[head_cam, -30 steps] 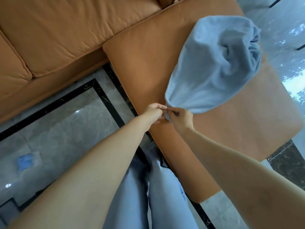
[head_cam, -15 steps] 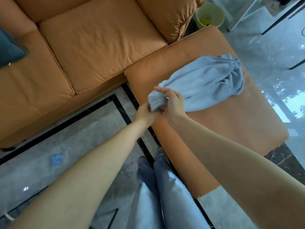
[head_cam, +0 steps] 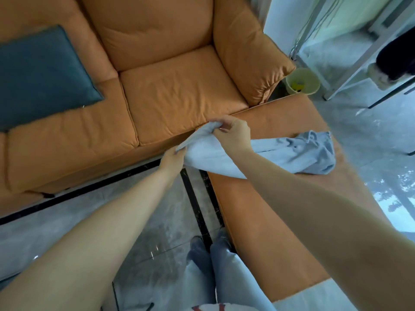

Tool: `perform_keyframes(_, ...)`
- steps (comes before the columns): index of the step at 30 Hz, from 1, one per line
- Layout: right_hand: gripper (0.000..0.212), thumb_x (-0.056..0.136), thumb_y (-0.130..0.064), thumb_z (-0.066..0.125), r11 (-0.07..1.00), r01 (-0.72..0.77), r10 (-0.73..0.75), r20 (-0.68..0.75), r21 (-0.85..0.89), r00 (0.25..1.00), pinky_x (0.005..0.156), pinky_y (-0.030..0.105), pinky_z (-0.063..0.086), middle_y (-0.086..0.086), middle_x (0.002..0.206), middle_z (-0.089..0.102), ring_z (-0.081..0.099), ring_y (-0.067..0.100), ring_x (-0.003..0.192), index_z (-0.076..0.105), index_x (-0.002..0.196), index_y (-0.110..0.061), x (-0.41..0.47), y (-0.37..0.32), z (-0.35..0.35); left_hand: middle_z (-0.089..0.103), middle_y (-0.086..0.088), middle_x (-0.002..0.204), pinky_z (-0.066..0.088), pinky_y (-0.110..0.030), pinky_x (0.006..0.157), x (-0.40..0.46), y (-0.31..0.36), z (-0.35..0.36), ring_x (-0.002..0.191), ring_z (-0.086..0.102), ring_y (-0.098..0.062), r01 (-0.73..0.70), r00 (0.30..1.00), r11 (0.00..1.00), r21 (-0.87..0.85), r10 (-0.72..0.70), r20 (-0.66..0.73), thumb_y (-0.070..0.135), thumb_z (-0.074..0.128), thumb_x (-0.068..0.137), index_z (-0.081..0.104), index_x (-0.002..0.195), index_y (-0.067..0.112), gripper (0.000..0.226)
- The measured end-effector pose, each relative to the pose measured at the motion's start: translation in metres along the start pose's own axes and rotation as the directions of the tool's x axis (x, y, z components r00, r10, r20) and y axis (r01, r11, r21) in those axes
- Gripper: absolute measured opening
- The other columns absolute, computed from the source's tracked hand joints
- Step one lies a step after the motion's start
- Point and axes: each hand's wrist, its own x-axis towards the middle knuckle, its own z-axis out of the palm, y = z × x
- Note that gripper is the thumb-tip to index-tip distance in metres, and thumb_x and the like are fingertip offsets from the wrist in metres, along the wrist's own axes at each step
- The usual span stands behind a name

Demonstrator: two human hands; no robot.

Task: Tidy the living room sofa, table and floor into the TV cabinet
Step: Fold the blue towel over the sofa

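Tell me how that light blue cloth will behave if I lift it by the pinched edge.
Probably floppy: the light blue cloth sags between the left hand and right hand, its far end bunched on the orange ottoman. Likely light, since fingertip pinches hold it. It should drape and trail.

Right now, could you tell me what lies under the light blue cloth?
The light blue cloth rests on the orange ottoman; anything beneath its bunched end is hidden. Both the left hand and right hand hold its near edge.

From my remote seat I see both forearms (head_cam: 314, 212) bare, no sleeves reaching the wrists. The legs wear light blue jeans (head_cam: 226, 277), with dark grey-blue socks or slippers (head_cam: 197, 248) on the feet. At the bottom edge shows a white garment hem with red marking (head_cam: 208, 307).
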Motion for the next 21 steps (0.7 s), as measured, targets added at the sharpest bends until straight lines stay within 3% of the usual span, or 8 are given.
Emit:
perform_keyframes(2, 0.03, 0.086, -0.001, 0.057, 0.997, -0.013, 0.016, 0.034, -0.079, 0.999, 0.074, 0.006, 0.042, -0.008, 0.094, 0.066, 0.062, 0.009, 0.093, 0.074, 0.104, -0.019, 0.004, -0.006, 0.002, 0.061, 0.007, 0.111, 0.051, -0.032, 0.089, -0.007, 0.015, -0.008, 0.098, 0.06, -0.015, -0.008, 0.999, 1.0, -0.023, 0.007, -0.042, 0.036, 0.043, 0.104, 0.061, 0.123, 0.022, 0.03)
perform_keyframes(7, 0.021, 0.081, -0.006, 0.067, 0.951, 0.08, -0.029, 0.171, -0.299, 0.985, 0.079, 0.023, 0.046, -0.001, 0.101, 0.064, 0.057, 0.013, 0.093, 0.071, 0.102, -0.01, 0.012, -0.026, 0.016, 0.065, -0.007, 0.122, 0.048, -0.046, 0.103, -0.016, 0.038, -0.027, 0.112, 0.062, -0.026, -0.033, 0.989, 0.994, -0.101, 0.018, -0.149, 0.038, 0.042, 0.101, 0.061, 0.126, 0.018, 0.037)
perform_keyframes(11, 0.04, 0.079, -0.013, 0.073, 0.922, 0.224, -0.08, 0.41, -0.316, 0.909, 0.08, 0.024, 0.048, 0.002, 0.12, 0.062, 0.058, 0.016, 0.108, 0.067, 0.119, -0.013, 0.015, -0.049, 0.044, 0.062, -0.003, 0.111, 0.048, -0.045, 0.103, -0.009, 0.052, -0.049, 0.112, 0.061, -0.027, -0.082, 0.988, 0.991, -0.102, 0.067, -0.141, 0.04, 0.045, 0.102, 0.059, 0.101, 0.025, 0.021)
perform_keyframes(12, 0.037, 0.081, -0.014, 0.07, 0.896, 0.257, -0.063, 0.469, -0.363, 0.881, 0.075, 0.024, 0.045, 0.004, 0.119, 0.061, 0.057, 0.017, 0.103, 0.065, 0.117, -0.011, 0.017, -0.058, 0.052, 0.062, -0.001, 0.109, 0.048, -0.043, 0.103, -0.006, 0.056, -0.056, 0.113, 0.061, -0.026, -0.095, 0.987, 0.987, -0.132, 0.076, -0.145, 0.041, 0.046, 0.101, 0.058, 0.096, 0.027, 0.019)
perform_keyframes(14, 0.013, 0.089, -0.017, 0.062, 0.799, 0.344, -0.015, 0.555, -0.494, 0.832, 0.069, 0.027, 0.039, 0.005, 0.096, 0.057, 0.053, 0.017, 0.083, 0.06, 0.099, -0.008, 0.025, -0.068, 0.074, 0.063, -0.002, 0.109, 0.046, -0.035, 0.099, 0.005, 0.063, -0.068, 0.11, 0.06, -0.024, -0.112, 0.978, 0.972, -0.207, 0.071, -0.196, 0.038, 0.047, 0.102, 0.062, 0.106, 0.024, 0.021)
perform_keyframes(16, 0.02, 0.092, -0.022, 0.061, 0.739, 0.341, 0.045, 0.548, -0.581, 0.836, 0.068, 0.03, 0.037, -0.003, 0.077, 0.05, 0.049, 0.016, 0.073, 0.047, 0.076, -0.02, 0.041, -0.076, 0.097, 0.06, 0.0, 0.105, 0.041, -0.027, 0.087, 0.014, 0.077, -0.081, 0.104, 0.058, -0.021, -0.129, 0.967, 0.966, -0.224, 0.072, -0.244, 0.034, 0.045, 0.102, 0.06, 0.124, 0.019, 0.03)
perform_keyframes(19, 0.031, 0.086, -0.03, 0.069, 0.822, 0.172, 0.107, 0.443, -0.543, 0.89, 0.078, 0.034, 0.051, 0.0, 0.085, 0.06, 0.056, 0.019, 0.082, 0.042, 0.069, -0.033, 0.07, -0.091, 0.135, 0.06, 0.006, 0.09, 0.041, -0.018, 0.07, 0.03, 0.096, -0.118, 0.089, 0.059, -0.014, -0.145, 0.968, 0.961, -0.236, 0.089, -0.233, 0.029, 0.048, 0.102, 0.061, 0.117, 0.018, 0.023)
perform_keyframes(21, 0.027, 0.09, -0.027, 0.063, 0.822, 0.131, 0.108, 0.378, -0.554, 0.92, 0.078, 0.034, 0.051, 0.003, 0.082, 0.061, 0.058, 0.021, 0.083, 0.047, 0.068, -0.027, 0.093, -0.112, 0.157, 0.065, 0.006, 0.097, 0.046, -0.02, 0.077, 0.042, 0.105, -0.15, 0.095, 0.061, -0.011, -0.19, 0.972, 0.961, -0.202, 0.155, -0.175, 0.032, 0.059, 0.097, 0.063, 0.112, 0.021, 0.019)
